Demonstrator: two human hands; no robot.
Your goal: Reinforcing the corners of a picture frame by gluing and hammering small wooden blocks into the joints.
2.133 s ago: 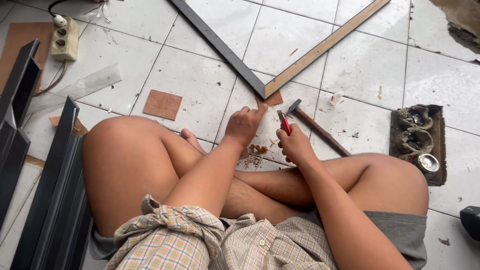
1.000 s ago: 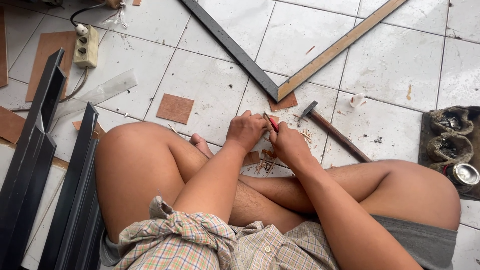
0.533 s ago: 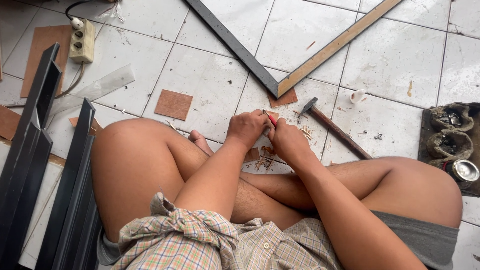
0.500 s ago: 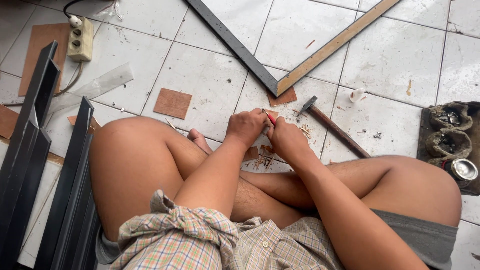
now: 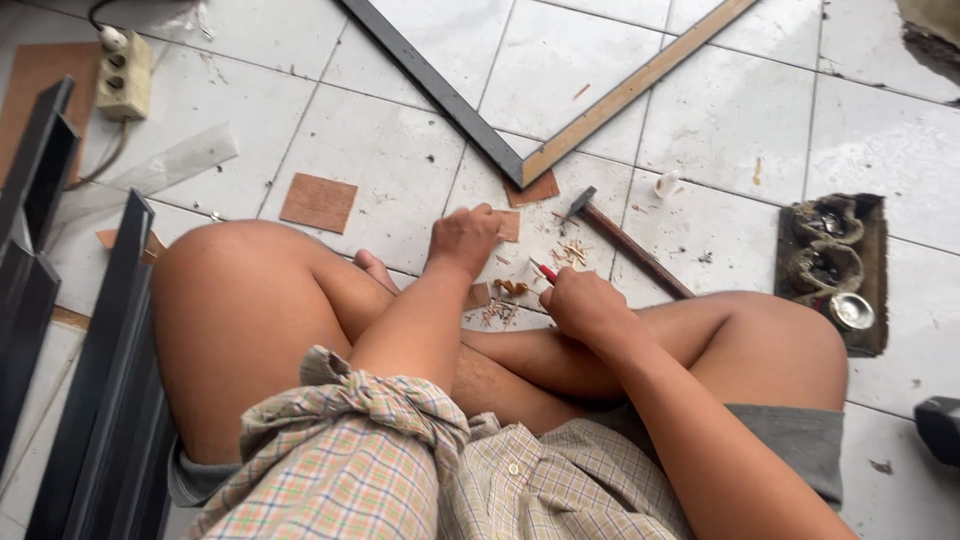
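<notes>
Hands have drawn apart: left hand [image 5: 465, 236] now presses a wood chip [image 5: 507, 226] on the floor, right hand [image 5: 583, 305] stays clamped on a red cutter [image 5: 545, 271] nearer in.

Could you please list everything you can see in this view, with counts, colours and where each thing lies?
frame corner: one, dark bar meeting a tan wooden bar, top centre of the tiled floor
hammer: one, dark head and brown handle, right of the hands
brown board pieces: several, flat on the tiles; one small piece at the left hand's fingertips
wood shavings: small tan pile, between the hands
red-handled tool: one, in the right hand
power strip: one, cream, top left
dark metal bars: several, left edge
tray of dark rings: one, brown, right
left hand: on the floor by the small piece
right hand: closed around the tool
</notes>
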